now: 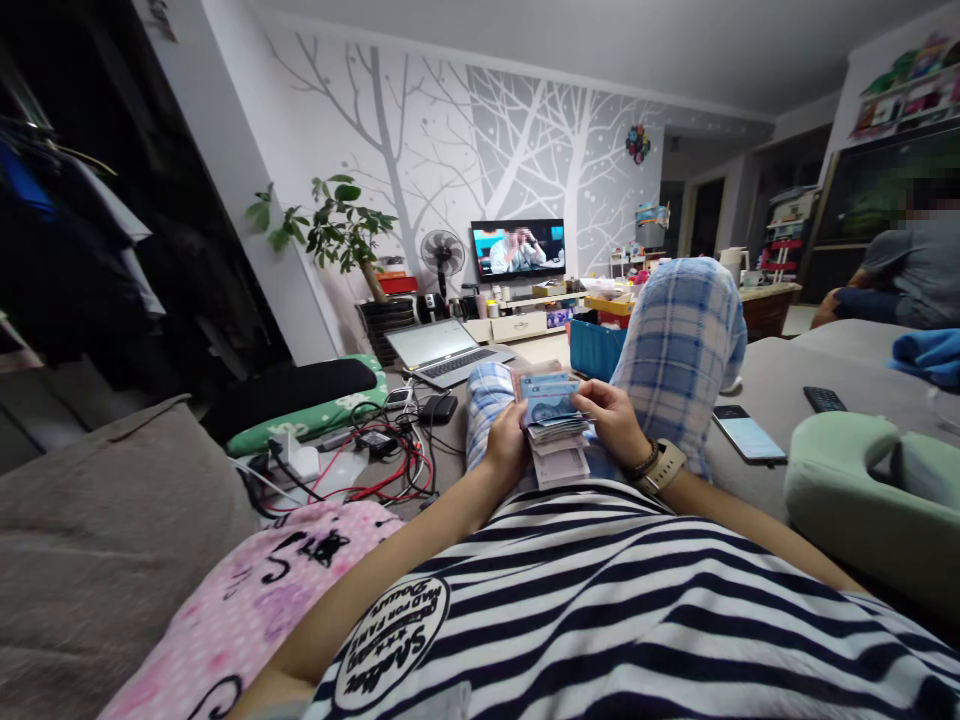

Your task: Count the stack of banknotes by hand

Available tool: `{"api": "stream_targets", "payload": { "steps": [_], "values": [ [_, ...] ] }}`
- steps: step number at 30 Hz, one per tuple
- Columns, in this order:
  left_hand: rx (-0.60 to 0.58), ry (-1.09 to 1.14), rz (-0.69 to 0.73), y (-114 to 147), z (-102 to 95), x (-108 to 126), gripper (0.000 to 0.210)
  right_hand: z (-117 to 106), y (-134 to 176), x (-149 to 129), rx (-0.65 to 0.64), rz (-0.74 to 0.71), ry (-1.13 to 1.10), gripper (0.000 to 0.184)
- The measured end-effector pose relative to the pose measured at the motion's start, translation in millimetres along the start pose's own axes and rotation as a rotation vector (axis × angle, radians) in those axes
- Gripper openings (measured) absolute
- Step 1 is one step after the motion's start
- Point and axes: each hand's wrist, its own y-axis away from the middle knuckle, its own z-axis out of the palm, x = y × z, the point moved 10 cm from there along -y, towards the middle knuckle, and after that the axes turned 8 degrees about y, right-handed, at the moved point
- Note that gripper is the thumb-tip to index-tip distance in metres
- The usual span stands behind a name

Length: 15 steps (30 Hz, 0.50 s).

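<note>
In the head view, a fanned stack of banknotes (553, 405) lies over my lap, with blue notes uppermost and paler ones sticking out below. My left hand (507, 438) is closed around the stack's left side, thumb along the edge. At the right edge, my right hand (611, 412) pinches a blue note between thumb and fingers. A watch with a pale strap (663, 466) and a dark bracelet circle my right wrist. The blue plaid trousers (671, 340) cover my raised knee just beyond the right hand.
To the left are an open laptop (448, 353), tangled cables (397, 450) and a pink blanket (300, 590). A phone (748, 433), a remote (823, 399) and a green neck pillow (862, 490) lie right. Another person (915, 260) sits far right; a television (519, 248) is on ahead.
</note>
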Motion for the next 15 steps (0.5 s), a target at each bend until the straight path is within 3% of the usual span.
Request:
{"api": "stream_targets", "payload": {
  "steps": [7,15],
  "values": [
    [-0.182,0.138,-0.141,8.2,27.8,-12.2,0.016,-2.6,-0.9,11.7,0.021,0.1,-0.029,0.036],
    [-0.137,0.028,-0.274,9.2,16.4,-22.1,0.016,-6.4,-3.7,25.3,0.032,0.163,-0.048,0.041]
  ]
}}
